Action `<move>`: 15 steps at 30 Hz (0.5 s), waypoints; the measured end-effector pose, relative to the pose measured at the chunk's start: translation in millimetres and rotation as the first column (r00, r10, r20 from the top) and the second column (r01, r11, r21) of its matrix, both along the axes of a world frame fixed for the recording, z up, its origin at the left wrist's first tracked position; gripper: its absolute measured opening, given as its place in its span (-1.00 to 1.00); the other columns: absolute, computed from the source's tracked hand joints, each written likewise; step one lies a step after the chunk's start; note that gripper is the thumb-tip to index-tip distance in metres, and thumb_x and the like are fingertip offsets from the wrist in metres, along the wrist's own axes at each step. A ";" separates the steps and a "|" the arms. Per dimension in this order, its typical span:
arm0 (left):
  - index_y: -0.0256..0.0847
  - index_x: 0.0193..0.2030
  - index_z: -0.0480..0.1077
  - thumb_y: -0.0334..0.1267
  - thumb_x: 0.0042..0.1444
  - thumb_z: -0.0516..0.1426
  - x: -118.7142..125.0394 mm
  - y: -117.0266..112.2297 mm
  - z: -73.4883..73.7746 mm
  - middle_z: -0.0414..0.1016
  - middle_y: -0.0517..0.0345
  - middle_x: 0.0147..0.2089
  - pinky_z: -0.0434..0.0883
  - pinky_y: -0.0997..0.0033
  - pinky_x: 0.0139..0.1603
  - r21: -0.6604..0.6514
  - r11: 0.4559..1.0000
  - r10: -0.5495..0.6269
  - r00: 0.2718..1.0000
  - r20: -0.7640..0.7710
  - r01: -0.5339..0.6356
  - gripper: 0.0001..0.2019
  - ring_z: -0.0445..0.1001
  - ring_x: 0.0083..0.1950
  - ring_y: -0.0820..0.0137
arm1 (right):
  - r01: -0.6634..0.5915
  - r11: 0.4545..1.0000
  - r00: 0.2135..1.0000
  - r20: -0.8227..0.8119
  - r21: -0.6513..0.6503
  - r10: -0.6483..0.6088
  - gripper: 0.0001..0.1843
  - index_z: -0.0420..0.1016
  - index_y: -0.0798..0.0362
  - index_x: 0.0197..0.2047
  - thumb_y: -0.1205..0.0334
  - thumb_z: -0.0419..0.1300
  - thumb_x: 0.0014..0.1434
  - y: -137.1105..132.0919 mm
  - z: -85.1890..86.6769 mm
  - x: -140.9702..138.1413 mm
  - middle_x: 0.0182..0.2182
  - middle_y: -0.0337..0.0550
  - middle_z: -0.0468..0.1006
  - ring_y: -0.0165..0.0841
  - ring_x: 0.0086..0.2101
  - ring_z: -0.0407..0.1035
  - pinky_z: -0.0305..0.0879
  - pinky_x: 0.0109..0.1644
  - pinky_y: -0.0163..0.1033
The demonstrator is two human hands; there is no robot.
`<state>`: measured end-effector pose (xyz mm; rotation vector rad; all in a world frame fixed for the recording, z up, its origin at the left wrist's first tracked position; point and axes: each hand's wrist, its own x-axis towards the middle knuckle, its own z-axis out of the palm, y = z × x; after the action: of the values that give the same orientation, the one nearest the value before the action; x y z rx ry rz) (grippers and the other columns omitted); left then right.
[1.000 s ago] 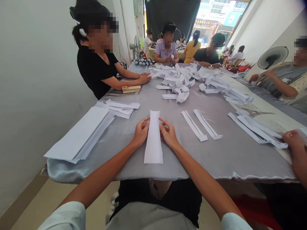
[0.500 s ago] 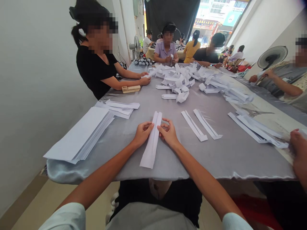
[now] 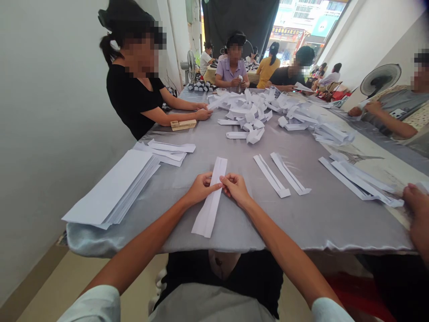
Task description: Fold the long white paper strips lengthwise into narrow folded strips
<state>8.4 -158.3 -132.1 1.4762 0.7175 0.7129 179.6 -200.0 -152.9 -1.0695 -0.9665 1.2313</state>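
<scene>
A long white folded paper strip (image 3: 212,200) lies slanted on the grey tablecloth (image 3: 301,219) in front of me. My left hand (image 3: 200,188) pinches the strip's left edge near its middle, fingers closed on it. From the other side, my right hand (image 3: 235,187) pinches the same spot. Fingertips of both hands nearly meet over the strip. The strip's near end reaches almost to the table's front edge.
A stack of white sheets (image 3: 115,185) lies at the left. Two folded strips (image 3: 279,174) lie right of my hands, more strips (image 3: 358,181) farther right by another person's hand (image 3: 415,201). A paper pile (image 3: 264,109) fills the middle. A wooden block (image 3: 183,124) sits near a seated person.
The strip has been folded narrower lengthwise and has turned slightly, its near end swinging left. Both hands slid toward me along it and now pinch its middle.
</scene>
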 end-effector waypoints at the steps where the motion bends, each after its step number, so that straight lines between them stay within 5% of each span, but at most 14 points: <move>1: -0.34 0.14 0.52 0.00 0.04 0.45 -1.2 1.0 0.3 0.70 -0.02 -0.25 0.39 0.47 -0.41 -0.001 1.000 -0.017 1.000 -0.008 0.017 -0.39 0.59 -0.37 0.34 | -0.002 1.000 1.000 0.000 -0.001 0.002 -0.48 0.44 0.04 -0.48 -0.20 0.52 0.00 -0.1 -0.1 0.0 -0.60 -0.28 0.46 -0.51 -0.66 0.21 0.01 -0.70 -0.39; 15: -0.31 0.37 0.36 0.01 0.06 0.44 -3.1 -6.9 8.6 0.59 0.16 -0.34 0.25 0.51 -0.47 -0.024 0.979 -0.205 0.977 -0.061 0.204 -0.20 0.41 -0.47 0.46 | 0.218 0.976 0.976 0.000 0.019 -0.218 -0.56 0.49 0.06 -0.46 -0.14 0.41 0.11 9.0 -1.3 16.5 -0.60 -0.26 0.43 -0.48 -0.63 0.21 0.05 -0.67 -0.36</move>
<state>5.3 -165.2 -123.6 1.5369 0.6071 0.5029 196.1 -191.0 -154.2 -1.1300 -0.8363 1.0396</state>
